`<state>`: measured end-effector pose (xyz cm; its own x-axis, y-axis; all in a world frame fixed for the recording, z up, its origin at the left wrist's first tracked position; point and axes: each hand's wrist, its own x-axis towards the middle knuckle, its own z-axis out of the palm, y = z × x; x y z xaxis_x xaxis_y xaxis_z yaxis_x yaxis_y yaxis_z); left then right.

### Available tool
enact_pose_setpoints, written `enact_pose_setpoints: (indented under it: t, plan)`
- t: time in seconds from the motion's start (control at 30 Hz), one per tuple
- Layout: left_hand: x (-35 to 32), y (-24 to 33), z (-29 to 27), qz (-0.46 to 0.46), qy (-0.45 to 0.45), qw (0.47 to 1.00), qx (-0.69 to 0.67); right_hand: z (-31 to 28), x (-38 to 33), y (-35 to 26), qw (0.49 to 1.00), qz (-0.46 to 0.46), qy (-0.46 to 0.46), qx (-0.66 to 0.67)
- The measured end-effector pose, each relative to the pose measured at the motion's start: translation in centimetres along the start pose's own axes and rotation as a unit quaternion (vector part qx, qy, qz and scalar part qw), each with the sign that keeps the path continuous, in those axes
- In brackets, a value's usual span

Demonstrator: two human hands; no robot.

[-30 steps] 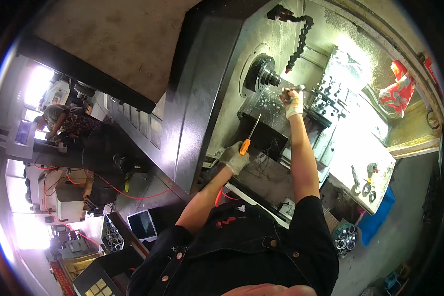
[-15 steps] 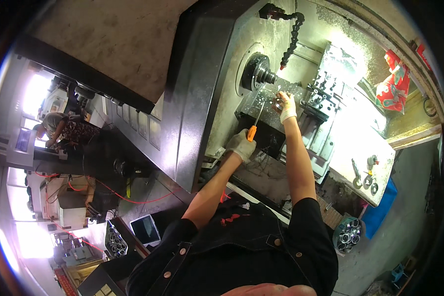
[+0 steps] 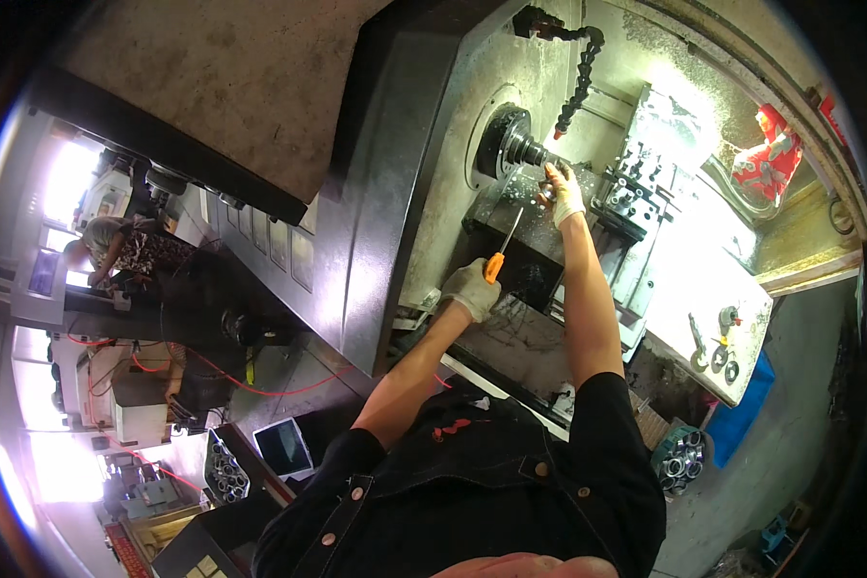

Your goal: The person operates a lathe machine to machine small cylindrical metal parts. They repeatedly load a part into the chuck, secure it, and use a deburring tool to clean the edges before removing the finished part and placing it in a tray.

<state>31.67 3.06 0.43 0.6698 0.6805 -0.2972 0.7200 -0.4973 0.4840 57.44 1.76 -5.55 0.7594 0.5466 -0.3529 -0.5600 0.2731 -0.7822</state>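
My left hand (image 3: 470, 289), in a pale work glove, is closed round the orange handle of a screwdriver (image 3: 494, 267). Its thin metal shaft slants up toward the lathe spindle, and the tip is free in the air. My right hand (image 3: 566, 196), also gloved but with bare-looking fingertips, pinches a small metal ring (image 3: 556, 162), partly hidden by the fingers. That ring is at the end of the stepped nose of the chuck (image 3: 507, 142); whether it sits on the nose I cannot tell. Small shavings or droplets speckle the dark area below the chuck.
A jointed coolant hose (image 3: 582, 82) hangs above the chuck. Right of my hand stands the tool block (image 3: 631, 193) on its slide. Small tools lie on the white ledge (image 3: 679, 328). A bin of metal rings (image 3: 682, 460) is below right. Another person (image 3: 130, 252) works far left.
My right hand has moved up, bringing the metal ring to the chuck's nose. The screwdriver's tip has swung slightly right and down, while my left hand stays nearly in place.
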Motion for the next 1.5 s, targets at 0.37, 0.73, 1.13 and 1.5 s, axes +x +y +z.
enact_pose_setpoints:
  t: [0.37,0.73,1.13,1.5]
  plan:
    - [-0.2,-4.2,1.3,0.019,0.016,0.997,-0.067,1.0,-0.3,-0.5,0.986,-0.101,-0.046,-0.123]
    - [-1.7,-2.8,-0.8,0.018,-0.010,1.000,-0.004,0.3,0.3,-2.3,0.826,-0.278,0.005,-0.491]
    - [-0.8,-2.8,0.6,0.099,-0.001,0.985,-0.139,1.0,1.6,-3.3,0.944,0.014,-0.017,-0.328]
    - [0.2,-5.4,2.6,0.077,-0.021,0.988,-0.132,1.2,1.9,-1.4,0.951,-0.077,-0.058,-0.292]
